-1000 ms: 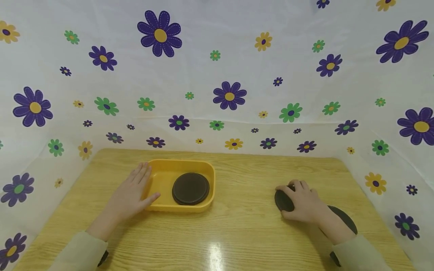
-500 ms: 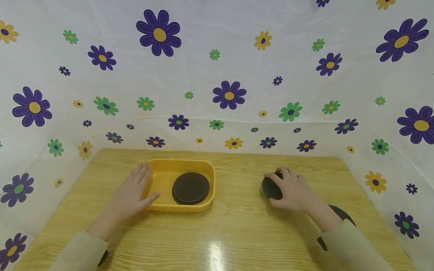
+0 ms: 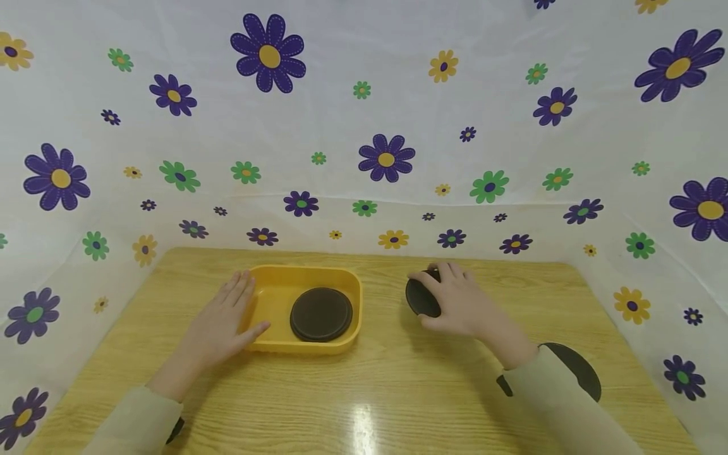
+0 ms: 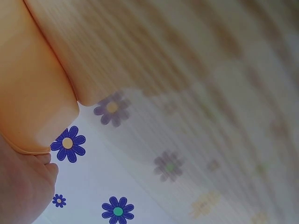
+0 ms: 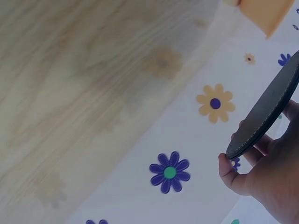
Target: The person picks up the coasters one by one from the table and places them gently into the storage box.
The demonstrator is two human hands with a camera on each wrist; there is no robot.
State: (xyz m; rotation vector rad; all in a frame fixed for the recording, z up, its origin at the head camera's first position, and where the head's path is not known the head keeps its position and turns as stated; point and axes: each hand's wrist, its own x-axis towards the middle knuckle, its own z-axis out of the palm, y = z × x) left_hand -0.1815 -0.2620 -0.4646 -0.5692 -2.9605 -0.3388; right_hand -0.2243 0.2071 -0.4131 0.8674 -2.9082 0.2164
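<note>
My left hand [image 3: 216, 322] rests at the left end of a yellow rectangular tray [image 3: 267, 347], its fingers straight along the rim and its thumb over the front edge. Inside the tray, toward the right, lies a round black coaster [image 3: 321, 314]. To the right of the tray, my right hand [image 3: 461, 306] grips another round black coaster [image 3: 421, 297] by its edge, tilted and raised above the table. Light stitching runs round the held coaster's rim in the right wrist view, where the thumb and fingertips hold its edge. The left wrist view shows the tray's outer wall [image 4: 37, 84] against the hand.
A larger dark rounded object [image 3: 580, 373] lies on the wooden table [image 3: 318, 404] at the right, partly hidden by the right sleeve [image 3: 557, 398]. A white flower-print sheet [image 3: 341, 126] encloses the table's back and sides.
My right hand has carried the coaster leftward and back, toward the tray. More of the dark object by the right sleeve shows than half a second ago. The left hand and tray stay put.
</note>
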